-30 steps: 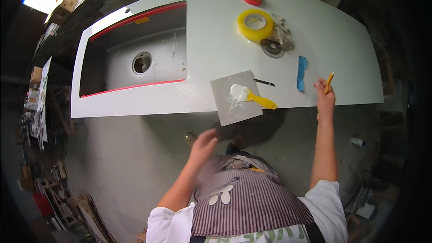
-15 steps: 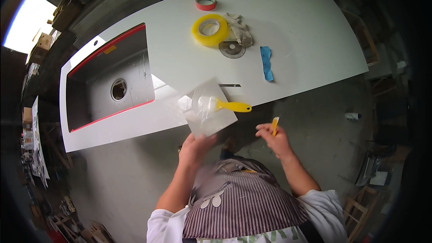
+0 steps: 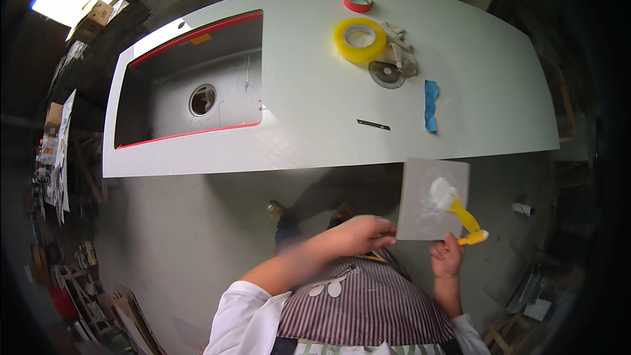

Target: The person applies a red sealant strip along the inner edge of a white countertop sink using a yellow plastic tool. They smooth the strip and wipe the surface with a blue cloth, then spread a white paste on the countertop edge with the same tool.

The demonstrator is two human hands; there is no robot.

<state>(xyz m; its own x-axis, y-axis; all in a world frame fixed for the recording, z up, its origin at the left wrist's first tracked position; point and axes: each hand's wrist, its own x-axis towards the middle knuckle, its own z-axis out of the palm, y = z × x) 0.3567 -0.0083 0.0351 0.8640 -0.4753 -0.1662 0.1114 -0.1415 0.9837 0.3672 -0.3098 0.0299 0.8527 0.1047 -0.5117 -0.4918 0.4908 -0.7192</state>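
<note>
- Left fingers [image 3: 381,231] are pinched on the near-left edge of a grey board [image 3: 434,198], holding it roughly level in front of the body, off the worktop.
- Right hand [image 3: 447,258] sits at the board's near-right corner, fingers curled around the handle end of a yellow spatula [image 3: 468,222]; how firmly they grip cannot be told.
- The spatula's tip is in a blob of white paste [image 3: 439,194] on the board; the paste is heaped and partly smeared.
- Judging by this, the paste is loaded and being worked, but none shows applied on the white worktop [image 3: 315,125]: spreading looks still to be done.
- The sink [image 3: 197,95] set into the worktop's left part has red-lined edges and an open drain hole; nothing seems to lie in it.
- Far on the worktop: a yellow tape roll [image 3: 359,39], a red roll [image 3: 358,0], a round disc [image 3: 386,73]. A blue strip [image 3: 431,105] lies to the right, a small dark blade [image 3: 373,124] nearer.
</note>
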